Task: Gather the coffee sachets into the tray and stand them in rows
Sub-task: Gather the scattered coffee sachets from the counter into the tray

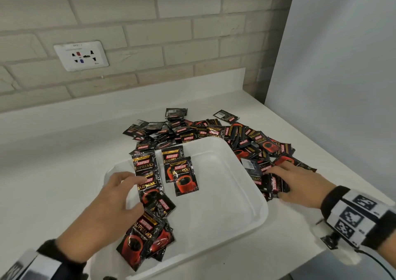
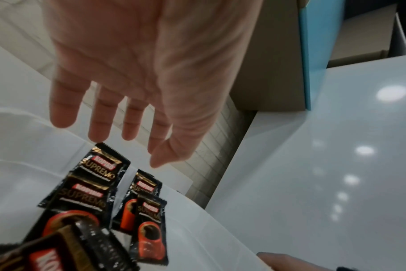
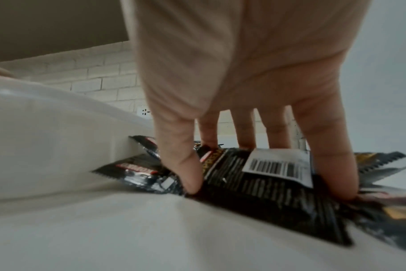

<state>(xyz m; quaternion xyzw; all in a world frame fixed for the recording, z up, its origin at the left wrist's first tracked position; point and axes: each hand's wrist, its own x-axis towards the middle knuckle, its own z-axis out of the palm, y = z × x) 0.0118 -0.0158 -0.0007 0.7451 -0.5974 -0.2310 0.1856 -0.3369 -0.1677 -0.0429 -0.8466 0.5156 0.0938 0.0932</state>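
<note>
A white tray sits mid-counter. Several black-and-red coffee sachets lie flat in its left half, with a loose bunch at the near left corner. My left hand hovers over them with its fingers straight and holds nothing; the left wrist view shows that hand above the sachets. A big sachet pile spreads behind and right of the tray. My right hand is down on it by the tray's right rim. Thumb and fingers clamp a small stack, barcode side up.
A wall socket is set in the brick wall behind the white counter. A tall pale panel bounds the right side. The counter's front edge runs just beneath my right wrist.
</note>
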